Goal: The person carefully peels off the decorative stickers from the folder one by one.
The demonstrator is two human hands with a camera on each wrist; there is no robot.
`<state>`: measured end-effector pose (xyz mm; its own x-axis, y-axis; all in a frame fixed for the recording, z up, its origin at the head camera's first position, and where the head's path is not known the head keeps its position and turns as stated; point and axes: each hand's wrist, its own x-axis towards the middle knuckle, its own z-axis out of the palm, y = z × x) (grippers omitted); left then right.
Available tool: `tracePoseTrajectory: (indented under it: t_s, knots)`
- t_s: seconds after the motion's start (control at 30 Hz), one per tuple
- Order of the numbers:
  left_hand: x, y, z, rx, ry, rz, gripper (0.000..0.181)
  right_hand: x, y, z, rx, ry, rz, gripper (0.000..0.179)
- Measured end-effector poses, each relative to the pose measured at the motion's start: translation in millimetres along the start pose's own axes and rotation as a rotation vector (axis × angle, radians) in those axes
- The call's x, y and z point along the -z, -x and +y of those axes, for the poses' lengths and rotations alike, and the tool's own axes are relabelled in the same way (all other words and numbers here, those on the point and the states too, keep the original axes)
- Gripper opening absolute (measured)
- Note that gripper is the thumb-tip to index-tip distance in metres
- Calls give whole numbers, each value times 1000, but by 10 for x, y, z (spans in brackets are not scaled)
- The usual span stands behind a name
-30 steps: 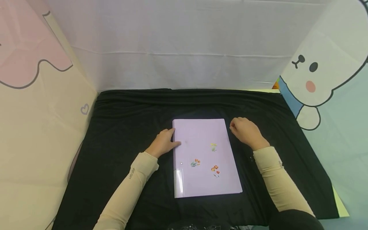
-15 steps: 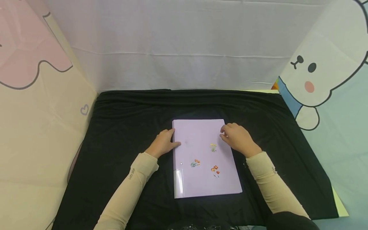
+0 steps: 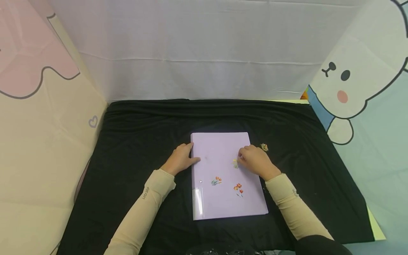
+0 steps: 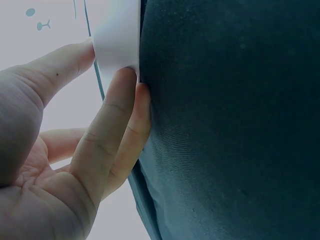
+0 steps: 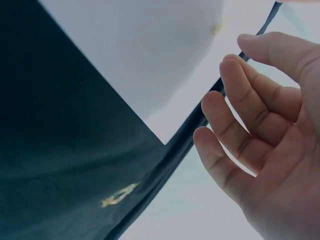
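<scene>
Lilac folder [image 3: 220, 145] touching left hand [image 3: 178, 159], partly beneath right hand [image 3: 256, 161]

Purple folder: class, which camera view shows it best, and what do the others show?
The head view: nearly all of the purple folder shows, with flower pictures. The left wrist view shows only a pale strip by the left hand; the right wrist view, a washed-out corner.

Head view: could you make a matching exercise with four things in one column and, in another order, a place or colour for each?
1. left hand
2. folder
3. loose flower piece
4. right hand

A. over the folder's right part
B. on the black cloth
C. at the folder's left edge
D. pale purple

Pairs: 1-C, 2-D, 3-B, 4-A
</scene>
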<state>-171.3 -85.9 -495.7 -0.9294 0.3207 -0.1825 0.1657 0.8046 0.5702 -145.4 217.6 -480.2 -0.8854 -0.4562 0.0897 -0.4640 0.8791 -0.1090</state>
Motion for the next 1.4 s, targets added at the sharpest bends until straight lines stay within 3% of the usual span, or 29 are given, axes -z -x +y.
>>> tracePoseTrajectory:
  t_s: [0.2, 0.73, 1.13, 1.27, 1.4]
  knots:
    - [-7, 14, -14, -2, 2, 0, 75, -110, 17, -15, 30, 11, 10, 9]
    - [-42, 37, -51, -9, 14, 2, 74, -158, 27, -89, 27, 45, -41, 13]
    - [-6, 18, -3, 1, 0, -23, 75, -52, -6, -105, 64, 167, -52, 22]
    - [22, -1, 12, 3, -8, -28, 76, 34, 0, 9, 19, 180, -67, 19]
    - [40, -6, 32, 8, -14, -30, 76, 159, 86, 200, -84, 159, -113, 16]
